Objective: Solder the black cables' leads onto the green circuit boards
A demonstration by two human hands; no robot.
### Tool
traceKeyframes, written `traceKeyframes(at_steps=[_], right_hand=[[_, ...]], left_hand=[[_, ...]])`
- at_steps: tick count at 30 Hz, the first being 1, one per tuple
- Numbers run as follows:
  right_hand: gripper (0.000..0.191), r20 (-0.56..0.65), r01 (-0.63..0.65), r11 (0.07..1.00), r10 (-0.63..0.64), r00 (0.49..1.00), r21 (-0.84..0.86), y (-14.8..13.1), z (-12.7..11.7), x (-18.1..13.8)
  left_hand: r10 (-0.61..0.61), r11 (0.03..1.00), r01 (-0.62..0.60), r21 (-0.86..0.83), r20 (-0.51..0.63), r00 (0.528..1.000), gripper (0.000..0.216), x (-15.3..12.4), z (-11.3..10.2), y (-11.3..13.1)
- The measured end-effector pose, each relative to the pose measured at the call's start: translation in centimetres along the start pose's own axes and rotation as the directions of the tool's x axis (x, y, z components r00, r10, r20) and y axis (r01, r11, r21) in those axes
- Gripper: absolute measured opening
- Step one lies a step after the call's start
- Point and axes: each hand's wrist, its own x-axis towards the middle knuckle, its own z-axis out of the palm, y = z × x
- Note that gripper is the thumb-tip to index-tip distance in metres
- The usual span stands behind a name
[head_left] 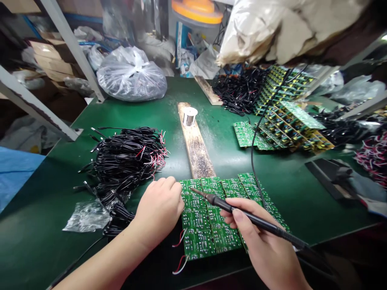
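My right hand [263, 235] grips a black soldering iron [256, 219] like a pen, and its fine tip hovers over the upper left of a green circuit board panel [199, 237]. My left hand [157, 211] lies at that panel's left edge with its fingers curled, and its fingertips touch the boards. Whatever may lie inside those fingers is hidden. Short red and white wires [179, 237] stick out from the panel's left side. A large bundle of black cables [127, 159] with red and white ends lies just beyond my left hand.
A burnt wooden plank [196, 147] carries a solder spool [190, 116] above the panel on the green bench [45, 209]. Stacks of assembled circuit boards [290, 129] and more black cables [240, 90] fill the right side. A tied plastic bag [131, 76] stands behind.
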Motion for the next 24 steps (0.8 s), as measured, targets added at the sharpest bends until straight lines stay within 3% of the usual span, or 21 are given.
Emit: traceKeyframes(at_steps=[6, 8, 11, 13, 15, 18, 22, 24], right_hand=[[0.019, -0.048, 0.050, 0.997, -0.053, 0.997, -0.053, 0.0, -1.1, -1.1], [0.018, -0.071, 0.058, 0.995, -0.063, 0.995, -0.078, -0.2, -1.6, -1.5], [0.018, -0.093, 0.079, 0.993, -0.087, 0.992, -0.086, -0.5, -2.4, -1.9], [0.018, -0.106, 0.093, 0.993, -0.101, 0.989, -0.076, -0.6, -2.8, -2.1], [0.018, -0.119, 0.105, 0.992, -0.113, 0.986, -0.072, -0.7, -3.2, -2.3], [0.019, -0.151, 0.124, 0.989, -0.134, 0.979, -0.077, -0.6, -4.0, -2.7], [0.019, -0.200, 0.101, 0.991, -0.118, 0.973, -0.092, -0.1, -5.1, -3.2], [0.019, -0.203, 0.089, 0.991, -0.107, 0.973, -0.096, 0.1, -5.3, -3.3]], left_hand=[[-0.025, 0.997, 0.023, -0.068, -0.017, 1.000, 0.012, -0.1, -1.1, -0.8], [-0.113, 0.992, 0.105, -0.071, -0.113, 0.987, 0.022, 0.1, -2.1, -2.4], [-0.331, 0.944, 0.327, -0.050, -0.205, 0.921, 0.042, 0.9, -3.3, -5.2], [-0.395, 0.917, 0.385, -0.106, -0.113, 0.912, 0.036, 1.5, -3.5, -6.6], [-0.384, 0.910, 0.374, -0.181, -0.019, 0.923, 0.028, 1.5, -3.5, -7.5], [-0.371, 0.892, 0.364, -0.269, 0.025, 0.928, 0.037, 0.3, -4.0, -8.4], [-0.479, 0.771, 0.457, -0.444, 0.068, 0.875, 0.046, -2.0, -6.1, -9.3], [-0.470, 0.750, 0.452, -0.483, 0.092, 0.878, 0.046, -2.5, -7.1, -9.3]])
